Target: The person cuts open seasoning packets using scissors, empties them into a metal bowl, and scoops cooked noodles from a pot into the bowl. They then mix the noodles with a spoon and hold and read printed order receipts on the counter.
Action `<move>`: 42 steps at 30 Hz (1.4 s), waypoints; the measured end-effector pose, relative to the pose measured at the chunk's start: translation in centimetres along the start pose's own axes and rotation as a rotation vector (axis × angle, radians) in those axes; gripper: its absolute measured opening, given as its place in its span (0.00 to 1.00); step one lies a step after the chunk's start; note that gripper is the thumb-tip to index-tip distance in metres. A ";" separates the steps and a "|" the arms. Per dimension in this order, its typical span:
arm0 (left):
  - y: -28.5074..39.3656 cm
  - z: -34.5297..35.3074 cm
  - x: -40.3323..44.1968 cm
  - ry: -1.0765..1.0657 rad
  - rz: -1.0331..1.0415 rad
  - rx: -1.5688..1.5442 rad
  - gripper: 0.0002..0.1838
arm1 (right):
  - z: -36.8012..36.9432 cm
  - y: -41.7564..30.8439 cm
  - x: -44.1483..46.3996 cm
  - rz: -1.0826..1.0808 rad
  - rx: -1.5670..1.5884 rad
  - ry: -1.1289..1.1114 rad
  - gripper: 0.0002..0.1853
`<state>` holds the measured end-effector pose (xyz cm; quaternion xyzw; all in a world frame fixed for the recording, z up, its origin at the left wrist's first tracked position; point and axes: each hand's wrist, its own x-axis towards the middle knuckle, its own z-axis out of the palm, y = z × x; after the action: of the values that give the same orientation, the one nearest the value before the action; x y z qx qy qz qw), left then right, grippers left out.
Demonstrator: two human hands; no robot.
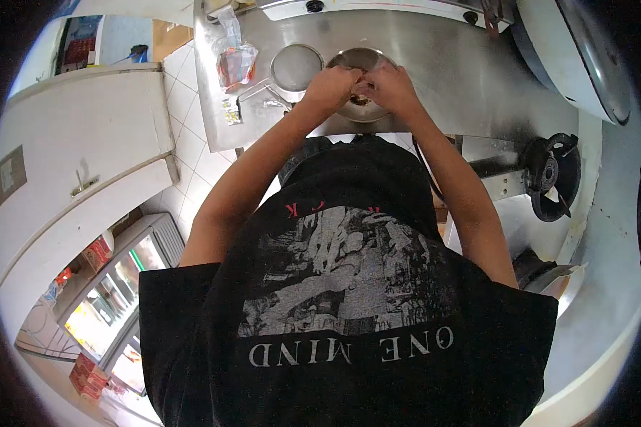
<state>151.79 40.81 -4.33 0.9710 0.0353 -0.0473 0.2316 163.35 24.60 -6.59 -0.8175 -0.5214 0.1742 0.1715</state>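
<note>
- Fingers (pixel 350 77) bent together over the bowl (pixel 352 58); gripping?
- Can't tell, tips hidden; bowl's on the table (pixel 449 64), right below; round, no long axis; dark bits (pixel 361 100) lie on its near side; left hand (pixel 330 87), right hand (pixel 395 87) about equally near.

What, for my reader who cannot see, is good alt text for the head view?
A bare left hand and right hand meet over a metal bowl holding something dark, on a steel counter. A strainer and packet lie left of the bowl.
</note>
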 end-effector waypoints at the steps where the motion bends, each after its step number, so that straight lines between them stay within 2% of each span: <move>1: 0.0 -0.2 -0.2 0.006 -0.001 0.002 0.13 | -0.2 -0.2 -0.2 -0.018 0.022 -0.009 0.15; 6: 0.5 -1.3 -0.1 -0.029 -0.018 -0.007 0.13 | 0.6 0.5 -0.2 -0.046 -0.036 0.066 0.11; 10: 0.8 -1.9 0.1 -0.039 -0.007 0.036 0.13 | 0.2 0.6 -0.3 -0.068 0.054 0.102 0.11; 19: 1.1 -1.7 0.3 -0.060 -0.001 0.104 0.12 | 3.0 1.1 0.4 -0.074 -0.015 0.254 0.11; 25: 0.9 -1.3 0.2 -0.024 -0.010 0.090 0.09 | 3.1 1.2 1.0 -0.071 0.134 0.215 0.08; 28: 0.2 -1.7 0.2 -0.008 -0.015 0.064 0.09 | 1.5 0.6 0.0 -0.130 0.129 0.172 0.09; 32: 0.6 -2.7 0.0 -0.032 -0.073 0.064 0.10 | 0.0 0.2 -0.6 -0.063 0.201 0.096 0.12; 35: -0.2 -1.8 0.2 0.015 0.027 0.055 0.10 | 0.1 1.2 -0.6 -0.037 0.217 0.094 0.14; 38: 0.3 -1.7 0.5 -0.022 -0.040 0.094 0.10 | 0.6 1.8 -0.5 -0.019 0.219 0.069 0.15; 42: 0.6 -1.7 0.7 -0.038 0.009 0.093 0.09 | 1.0 2.2 -0.1 -0.022 0.178 0.030 0.12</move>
<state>152.63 41.10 -2.64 0.9798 0.0243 -0.0664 0.1873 164.60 23.71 -8.45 -0.7958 -0.5102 0.2060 0.2531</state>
